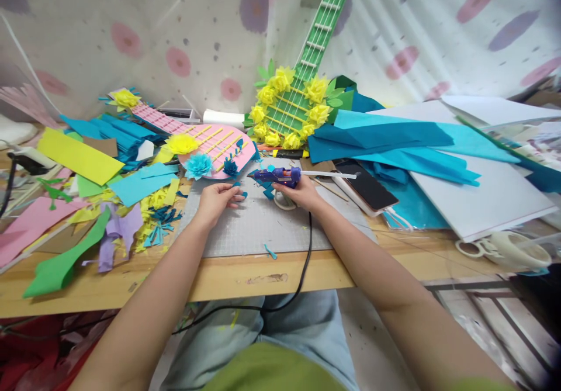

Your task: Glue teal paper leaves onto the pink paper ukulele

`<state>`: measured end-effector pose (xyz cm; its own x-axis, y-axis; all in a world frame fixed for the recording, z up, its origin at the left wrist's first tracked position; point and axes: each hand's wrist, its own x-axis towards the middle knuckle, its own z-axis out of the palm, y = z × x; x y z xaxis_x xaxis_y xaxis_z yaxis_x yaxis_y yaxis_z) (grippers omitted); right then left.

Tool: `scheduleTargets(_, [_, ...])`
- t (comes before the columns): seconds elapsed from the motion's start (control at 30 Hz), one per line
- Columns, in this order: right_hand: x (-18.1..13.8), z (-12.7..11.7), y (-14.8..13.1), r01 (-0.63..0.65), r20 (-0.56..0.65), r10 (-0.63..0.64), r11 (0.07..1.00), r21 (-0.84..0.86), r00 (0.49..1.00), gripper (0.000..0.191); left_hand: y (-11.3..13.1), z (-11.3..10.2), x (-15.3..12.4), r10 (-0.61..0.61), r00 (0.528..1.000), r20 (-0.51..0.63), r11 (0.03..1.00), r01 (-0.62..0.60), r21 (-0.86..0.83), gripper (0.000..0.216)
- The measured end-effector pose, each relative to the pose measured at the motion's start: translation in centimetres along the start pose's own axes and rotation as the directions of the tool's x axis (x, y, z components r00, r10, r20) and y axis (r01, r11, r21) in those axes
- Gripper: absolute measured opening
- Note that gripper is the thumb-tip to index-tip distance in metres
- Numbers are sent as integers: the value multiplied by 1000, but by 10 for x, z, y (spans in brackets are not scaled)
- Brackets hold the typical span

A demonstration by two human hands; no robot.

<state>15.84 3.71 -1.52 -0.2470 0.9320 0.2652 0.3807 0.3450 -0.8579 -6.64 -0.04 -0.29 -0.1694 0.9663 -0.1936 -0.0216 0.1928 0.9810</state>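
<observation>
My right hand (301, 191) is wrapped round a blue hot glue gun (276, 175), its nozzle pointing left and a long white glue stick (331, 174) sticking out of its back. Between the fingertips of my left hand (220, 201) is a small dark blue paper piece (242, 194), pinched close to the nozzle. Just behind lies a pink paper guitar (228, 139), decorated with a yellow flower (181, 144), a light blue flower (198, 165) and a dark blue flower (230, 167). More dark blue bits lie beneath the glue gun on the grey cutting mat (263, 239).
A green paper guitar (302, 93) ringed with yellow flowers leans on the curtain. Blue paper sheets (381, 137), a phone (368, 183) and a tape roll (521, 251) lie right. Paper scraps (127, 233) cover the left. A black cord (307, 256) hangs over the table edge.
</observation>
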Motion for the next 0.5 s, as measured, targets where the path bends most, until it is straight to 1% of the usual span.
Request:
scheduleTargets(0.17, [1,2,1,30,5,-30,999,-29,1000,40,-1,1,0,-10,1000,0,1000,10,-15,12])
scheduleTargets(0.27, [0,3,0,46,30,-45,998,-35,999,38,-1,2,-1,-20,1000,14,1000,20,-7,12])
scheduleTargets(0.4, [0,3,-3,37,71,-33,998,-57,997,34,0,4,-2,-35,999,9,999,35,6,9])
scheduleTargets(0.5, [0,4,-5,30,74,-24,996,-84,997,33,2,5,-3,-43,999,4,999,43,19,8])
